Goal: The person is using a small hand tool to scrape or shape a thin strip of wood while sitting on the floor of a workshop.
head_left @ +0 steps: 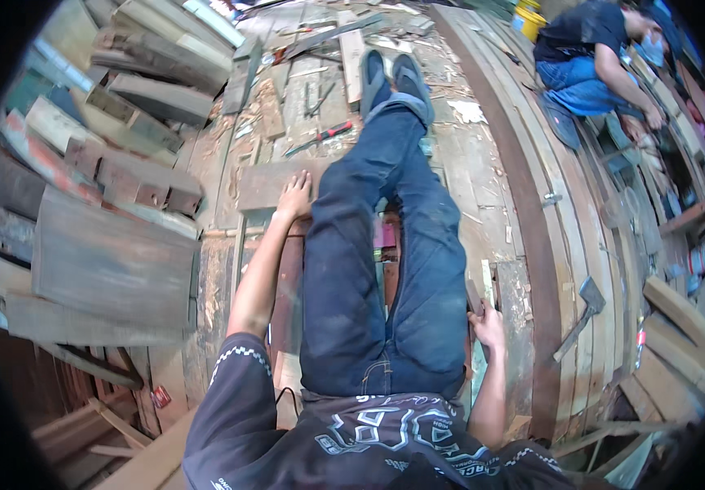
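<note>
My left hand (295,196) lies flat with its fingers stretched out on a short, wide brown board (266,186), just left of my knees. Beside my right thigh, my right hand (489,325) is closed, its fingers curled round the end of a narrow brown piece of wood (473,294); most of that piece is hidden by my leg. My legs in dark jeans (385,237) stretch forward between the two hands, crossed near the ankles. A screwdriver with a red and black handle (332,132) lies ahead of the left hand.
A hatchet (582,317) lies on long planks (569,245) at right. Stacked timber (115,261) crowds the left side. A handsaw (332,37) and wood shavings lie on the planks ahead. Another person (593,65) crouches at the far right by a yellow bucket (527,20).
</note>
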Motion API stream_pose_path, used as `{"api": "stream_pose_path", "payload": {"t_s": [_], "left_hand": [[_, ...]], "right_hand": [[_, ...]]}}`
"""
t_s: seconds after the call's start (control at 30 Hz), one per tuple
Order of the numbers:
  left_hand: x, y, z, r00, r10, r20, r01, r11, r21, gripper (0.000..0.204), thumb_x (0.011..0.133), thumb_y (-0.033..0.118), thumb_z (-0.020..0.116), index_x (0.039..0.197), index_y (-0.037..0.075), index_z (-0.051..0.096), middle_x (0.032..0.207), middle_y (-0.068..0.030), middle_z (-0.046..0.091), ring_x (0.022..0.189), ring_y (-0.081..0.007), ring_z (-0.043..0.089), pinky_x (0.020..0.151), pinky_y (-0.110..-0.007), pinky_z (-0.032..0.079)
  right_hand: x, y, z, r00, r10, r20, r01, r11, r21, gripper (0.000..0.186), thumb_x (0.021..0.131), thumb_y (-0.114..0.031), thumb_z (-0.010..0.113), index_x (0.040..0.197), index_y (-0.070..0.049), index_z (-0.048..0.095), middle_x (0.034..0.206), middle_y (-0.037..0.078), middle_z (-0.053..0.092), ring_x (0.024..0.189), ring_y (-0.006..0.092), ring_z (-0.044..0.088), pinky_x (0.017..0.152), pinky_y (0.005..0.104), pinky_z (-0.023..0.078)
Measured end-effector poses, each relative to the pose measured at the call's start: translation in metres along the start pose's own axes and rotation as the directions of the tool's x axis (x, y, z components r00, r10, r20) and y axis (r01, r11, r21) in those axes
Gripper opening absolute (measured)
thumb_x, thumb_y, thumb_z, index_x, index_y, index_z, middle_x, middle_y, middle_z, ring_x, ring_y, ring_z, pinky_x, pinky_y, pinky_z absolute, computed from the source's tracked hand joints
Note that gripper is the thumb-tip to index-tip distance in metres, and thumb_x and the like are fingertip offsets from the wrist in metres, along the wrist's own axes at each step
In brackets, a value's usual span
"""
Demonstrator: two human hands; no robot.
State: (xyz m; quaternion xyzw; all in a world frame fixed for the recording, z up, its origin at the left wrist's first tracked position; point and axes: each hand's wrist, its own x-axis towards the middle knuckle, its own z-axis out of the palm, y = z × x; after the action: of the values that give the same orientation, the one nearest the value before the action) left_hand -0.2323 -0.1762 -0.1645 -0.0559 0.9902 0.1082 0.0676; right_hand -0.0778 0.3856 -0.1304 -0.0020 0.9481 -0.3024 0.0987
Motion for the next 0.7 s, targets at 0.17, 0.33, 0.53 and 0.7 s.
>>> {"api": "stream_pose_path", "payload": {"t_s": [0.17, 0.33, 0.53, 0.7], "left_hand": [[-0.02, -0.037, -0.005, 0.91, 0.174, -0.376, -0.276, 0.932, -0.237, 0.055, 0.087, 0.035, 0.059, 0.13, 0.001, 0.053, 0.126, -0.027, 0.056, 0.118, -0.0412, 0.053, 0.102, -0.048, 0.041], [-0.098, -0.089, -0.061, 0.846, 0.162, -0.508, -0.283, 0.944, -0.169, 0.041, 0.094, 0.033, 0.06, 0.124, 0.005, 0.058, 0.119, -0.0198, 0.062, 0.11, -0.0343, 0.06, 0.093, -0.043, 0.048], [-0.267, -0.124, -0.096, 0.945, -0.308, 0.109, 0.326, 0.913, -0.243, 0.046, 0.098, 0.044, 0.055, 0.12, 0.004, 0.057, 0.111, -0.0177, 0.066, 0.102, -0.0274, 0.064, 0.088, -0.04, 0.049], [-0.332, -0.124, -0.061, 0.903, -0.313, 0.295, 0.396, 0.873, -0.285, 0.05, 0.096, 0.045, 0.057, 0.116, -0.002, 0.056, 0.105, -0.021, 0.067, 0.103, -0.0289, 0.063, 0.087, -0.04, 0.049]], "right_hand": [[0.013, 0.006, -0.002, 0.989, 0.07, 0.131, -0.081, 0.993, 0.086, 0.052, 0.084, -0.017, 0.069, 0.129, 0.004, 0.054, 0.099, 0.027, 0.068, 0.095, 0.0366, 0.068, 0.082, 0.0444, 0.051], [0.025, 0.024, -0.009, 0.994, -0.036, 0.103, 0.024, 0.993, 0.116, 0.045, 0.09, -0.007, 0.061, 0.13, 0.009, 0.048, 0.116, 0.022, 0.063, 0.106, 0.0258, 0.061, 0.095, 0.0372, 0.045], [0.037, 0.037, -0.006, 0.983, -0.022, 0.182, 0.018, 1.0, 0.022, 0.051, 0.087, 0.001, 0.052, 0.136, 0.01, 0.042, 0.121, 0.024, 0.061, 0.108, 0.0274, 0.062, 0.096, 0.0375, 0.047], [0.052, 0.05, 0.001, 0.963, -0.091, 0.253, 0.068, 0.993, 0.096, 0.049, 0.088, -0.008, 0.057, 0.133, 0.009, 0.047, 0.114, 0.021, 0.066, 0.104, 0.0253, 0.063, 0.091, 0.0361, 0.048]]}}
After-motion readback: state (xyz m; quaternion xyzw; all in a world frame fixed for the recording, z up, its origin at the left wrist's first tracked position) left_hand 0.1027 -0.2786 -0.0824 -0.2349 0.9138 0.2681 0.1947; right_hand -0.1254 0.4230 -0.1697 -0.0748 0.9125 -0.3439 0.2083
